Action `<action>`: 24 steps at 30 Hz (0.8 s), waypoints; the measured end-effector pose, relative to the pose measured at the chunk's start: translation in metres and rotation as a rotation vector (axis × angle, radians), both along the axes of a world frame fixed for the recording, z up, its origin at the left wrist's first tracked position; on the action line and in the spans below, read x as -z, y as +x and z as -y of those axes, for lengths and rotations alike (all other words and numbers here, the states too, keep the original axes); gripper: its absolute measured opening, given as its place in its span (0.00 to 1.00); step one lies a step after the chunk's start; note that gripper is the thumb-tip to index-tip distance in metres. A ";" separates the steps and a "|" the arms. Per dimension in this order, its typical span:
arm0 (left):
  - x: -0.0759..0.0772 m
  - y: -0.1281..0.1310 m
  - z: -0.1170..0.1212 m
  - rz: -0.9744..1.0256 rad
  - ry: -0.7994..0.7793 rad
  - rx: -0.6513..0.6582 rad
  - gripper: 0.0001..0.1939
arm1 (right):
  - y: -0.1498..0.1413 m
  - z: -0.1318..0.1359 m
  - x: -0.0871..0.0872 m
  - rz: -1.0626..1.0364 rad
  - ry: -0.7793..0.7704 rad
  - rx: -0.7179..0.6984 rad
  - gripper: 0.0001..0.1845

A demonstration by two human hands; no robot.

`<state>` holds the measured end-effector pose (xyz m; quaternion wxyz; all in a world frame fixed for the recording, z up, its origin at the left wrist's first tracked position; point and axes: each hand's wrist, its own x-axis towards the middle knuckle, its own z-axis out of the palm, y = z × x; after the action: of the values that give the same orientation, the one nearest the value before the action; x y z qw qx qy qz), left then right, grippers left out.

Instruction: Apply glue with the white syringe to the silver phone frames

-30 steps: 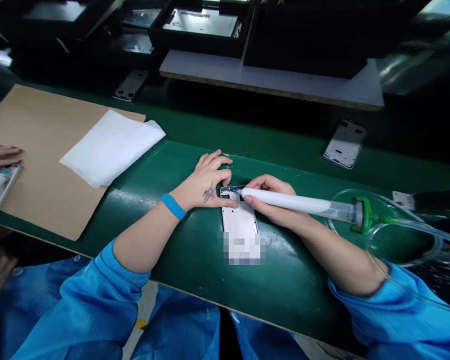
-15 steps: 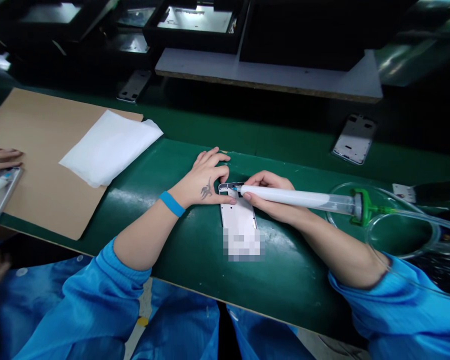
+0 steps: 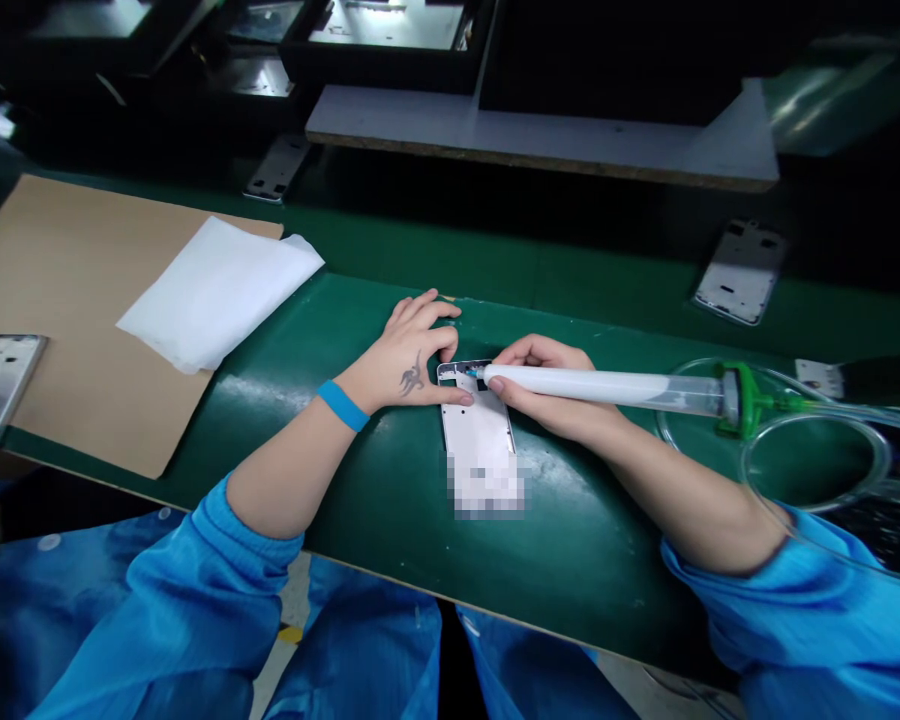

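Watch out with this setup: the right hand (image 3: 547, 385) is closed snugly around a white dispensing syringe (image 3: 600, 386), with its fine tip right at the far left corner of a metal phone frame (image 3: 478, 425). The frame lies flat on the green bench mat (image 3: 390, 570), right in front of the person, and its near end is blurred out, so I can't tell what's there. The left hand (image 3: 412, 352) is spread wide and pins the frame from the left, with the thumb on its edge just beside the tip. Nothing else visibly holds that frame, so I'd say one nudge could slide it and send the tip off line. That thumb is also close enough to get smeared if the tip slips. Another thing I'd worry about is the clear hose (image 3: 814, 465) running from the green fitting (image 3: 742, 398) on the syringe's back end: if it snags or pulls, it could drag the tip sideways. Pressing too hard could also scratch the metal.
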<state>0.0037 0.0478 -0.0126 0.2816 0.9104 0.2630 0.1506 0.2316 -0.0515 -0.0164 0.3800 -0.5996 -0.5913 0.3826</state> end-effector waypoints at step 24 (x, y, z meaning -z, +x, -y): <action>-0.001 -0.001 0.000 -0.017 -0.003 -0.002 0.30 | 0.001 -0.002 -0.001 -0.023 -0.001 -0.010 0.14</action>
<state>0.0027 0.0478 -0.0116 0.2806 0.9109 0.2666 0.1429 0.2323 -0.0494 -0.0151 0.3845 -0.5922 -0.5898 0.3919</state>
